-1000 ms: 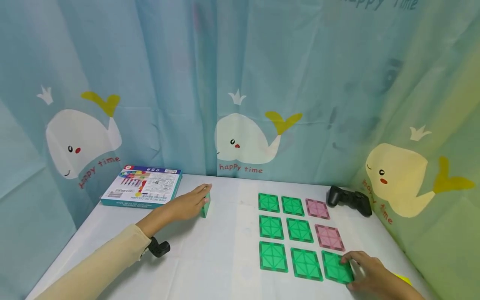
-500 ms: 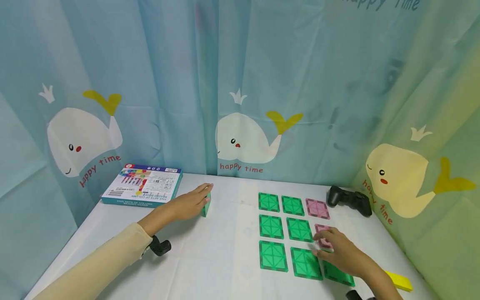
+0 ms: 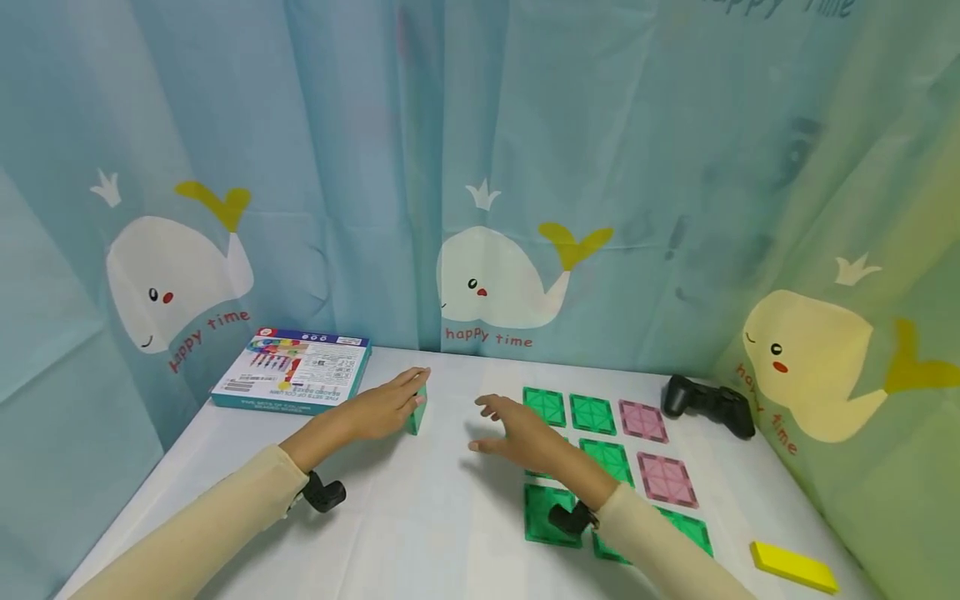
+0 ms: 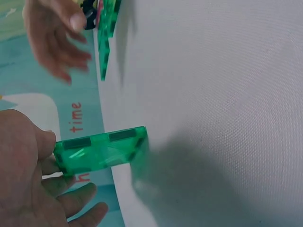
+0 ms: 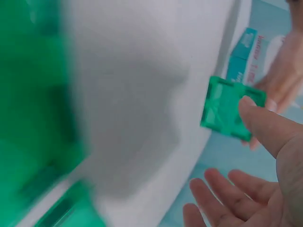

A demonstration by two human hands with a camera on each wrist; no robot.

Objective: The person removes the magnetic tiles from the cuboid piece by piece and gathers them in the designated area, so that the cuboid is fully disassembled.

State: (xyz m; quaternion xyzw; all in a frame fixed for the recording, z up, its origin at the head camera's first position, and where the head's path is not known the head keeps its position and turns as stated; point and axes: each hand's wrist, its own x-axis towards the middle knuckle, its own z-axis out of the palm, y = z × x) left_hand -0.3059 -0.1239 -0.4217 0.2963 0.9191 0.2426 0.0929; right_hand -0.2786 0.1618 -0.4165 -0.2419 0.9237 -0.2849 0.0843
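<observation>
My left hand point(image 3: 381, 410) pinches a green magnetic tile point(image 3: 417, 413) that stands on edge on the white table, left of centre. In the left wrist view the tile point(image 4: 102, 151) sits between thumb and fingers, its far side near the cloth. My right hand point(image 3: 525, 435) is in the air to the right of that tile, fingers loosely spread and holding nothing. Beneath the right forearm lies a grid of flat tiles, green ones point(image 3: 592, 414) and two pink ones point(image 3: 667, 479); the forearm hides part of it.
A flat boxed toy set point(image 3: 292, 371) lies at the back left. To the back right is a black game controller point(image 3: 708, 406), and a yellow block point(image 3: 793, 567) lies at the front right. A blue whale-print curtain point(image 3: 345, 167) hangs behind the table.
My right hand has left the green tile at the grid's near right corner and swung left, across the grid toward my left hand. The left hand keeps its hold on the upright tile.
</observation>
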